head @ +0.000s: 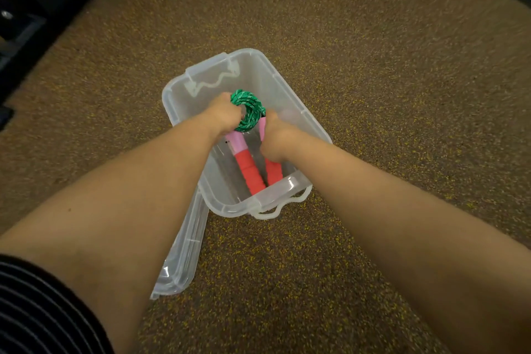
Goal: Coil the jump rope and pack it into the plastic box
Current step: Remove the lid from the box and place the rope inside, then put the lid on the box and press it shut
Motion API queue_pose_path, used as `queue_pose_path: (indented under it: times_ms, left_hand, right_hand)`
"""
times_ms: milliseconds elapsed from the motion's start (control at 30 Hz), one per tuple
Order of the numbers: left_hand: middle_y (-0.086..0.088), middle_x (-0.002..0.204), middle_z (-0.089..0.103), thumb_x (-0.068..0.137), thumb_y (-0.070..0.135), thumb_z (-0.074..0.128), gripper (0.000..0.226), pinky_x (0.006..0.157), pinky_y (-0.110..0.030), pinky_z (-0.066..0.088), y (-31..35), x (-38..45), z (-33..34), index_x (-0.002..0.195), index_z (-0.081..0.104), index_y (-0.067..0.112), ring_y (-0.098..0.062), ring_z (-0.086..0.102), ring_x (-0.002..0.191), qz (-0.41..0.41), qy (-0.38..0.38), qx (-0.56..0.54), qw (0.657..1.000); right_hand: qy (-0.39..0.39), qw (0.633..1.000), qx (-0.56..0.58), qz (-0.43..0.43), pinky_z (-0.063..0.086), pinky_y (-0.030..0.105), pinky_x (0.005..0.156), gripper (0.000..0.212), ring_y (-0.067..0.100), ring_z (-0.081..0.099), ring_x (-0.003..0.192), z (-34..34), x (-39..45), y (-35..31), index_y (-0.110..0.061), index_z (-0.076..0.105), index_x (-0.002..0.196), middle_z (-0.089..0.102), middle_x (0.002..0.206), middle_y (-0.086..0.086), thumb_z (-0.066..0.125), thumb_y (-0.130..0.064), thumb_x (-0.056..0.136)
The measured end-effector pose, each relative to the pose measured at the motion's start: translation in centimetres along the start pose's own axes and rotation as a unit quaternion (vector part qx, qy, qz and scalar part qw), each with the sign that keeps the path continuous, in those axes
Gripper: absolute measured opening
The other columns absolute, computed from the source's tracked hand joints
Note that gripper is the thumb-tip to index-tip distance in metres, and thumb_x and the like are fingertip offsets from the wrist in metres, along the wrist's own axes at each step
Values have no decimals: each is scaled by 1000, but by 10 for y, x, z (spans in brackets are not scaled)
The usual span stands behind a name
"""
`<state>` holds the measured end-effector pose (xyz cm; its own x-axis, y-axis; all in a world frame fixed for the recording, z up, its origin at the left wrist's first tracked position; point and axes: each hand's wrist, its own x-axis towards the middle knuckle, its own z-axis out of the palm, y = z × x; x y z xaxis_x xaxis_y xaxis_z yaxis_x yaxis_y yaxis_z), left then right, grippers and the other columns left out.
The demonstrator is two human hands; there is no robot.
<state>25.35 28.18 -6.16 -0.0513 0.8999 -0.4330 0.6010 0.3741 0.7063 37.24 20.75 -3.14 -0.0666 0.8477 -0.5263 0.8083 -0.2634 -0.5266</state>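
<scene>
Down inside the plastic box we have both hands working. Our left hand has its fingers curled round the left side of the green coil of the jump rope, and our right hand grips the right-hand handle near its pink upper end, just beside the coil. So both grips are closed on the rope, one on the coil and one on a handle. The left-hand handle, pink at the far end and red toward us, lies side by side with the other, and their red ends reach the near wall of the box. The coil sits at the far end of the handles, within the box walls. The clear box stands on a speckled brown floor, with its clear lid just beside its near left corner. We can read no writing anywhere.
</scene>
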Motion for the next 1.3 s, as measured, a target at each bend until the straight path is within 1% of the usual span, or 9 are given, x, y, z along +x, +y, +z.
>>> queue_pose_path:
  times_ms: [133,333,633,733,833,933,1067,1200,1300]
  left_hand:
    - [-22,113,64,74,14,57,48,90,-49,53,-22,27,2,121,56,5,-37,63,102,-29,-23,58,998]
    - [-11,107,60,85,2,47,31,92,-44,51,0,-5,-8,113,60,4,-26,56,93,-19,-20,116,993]
    - [-18,131,56,84,-6,40,50,98,-34,44,12,-41,-27,133,49,5,-32,54,120,33,-16,77,996]
    - [-10,145,45,90,-8,37,55,90,-12,38,9,-62,-47,142,39,8,-20,45,132,81,25,18,996]
    - [-10,138,51,89,-11,37,50,96,-14,41,2,-87,-74,136,46,2,-19,50,126,132,94,-54,985]
    - [-1,128,53,93,-4,40,43,87,-4,38,-23,-113,-100,135,46,4,-13,51,117,113,142,-54,982]
    - [-11,147,43,94,4,40,49,107,-24,29,-81,-136,-128,143,37,8,-21,41,135,54,138,2,989]
    - [-13,135,55,90,6,42,46,102,-34,43,-141,-161,-139,134,48,15,-27,55,120,4,116,14,993]
    - [-6,123,62,86,15,47,45,91,-34,49,-172,-177,-134,131,50,23,-23,61,102,-37,88,5,995]
  right_hand:
    - [25,999,-24,-24,42,36,93,50,34,49,124,-4,1,-5,-8,28,140,50,135,18,47,-15,94]
    - [26,997,-68,-39,44,33,88,41,33,54,119,-7,0,-7,-4,42,134,56,129,18,49,-8,94]
    - [78,994,-50,-65,46,36,89,39,36,56,115,-1,-1,-10,-8,49,129,60,124,17,51,-12,89]
    - [133,986,11,-103,46,40,97,49,34,55,120,1,-10,-21,-14,47,136,60,129,15,48,-8,87]
    - [163,972,37,-162,43,40,101,51,31,51,125,6,-27,-45,-15,40,141,54,137,13,44,-9,91]
    - [186,950,34,-249,40,38,104,51,28,49,128,19,-48,-75,-15,41,140,53,138,12,43,-7,90]
    - [192,916,10,-353,37,35,105,49,23,45,130,50,-78,-109,-18,42,139,50,141,7,44,-9,91]
    - [111,893,-43,-435,34,35,109,52,22,43,130,104,-103,-118,-17,43,137,50,139,7,45,-5,86]
    - [26,913,-87,-397,30,37,112,52,22,35,136,144,-111,-95,-17,37,140,43,145,6,44,-7,90]
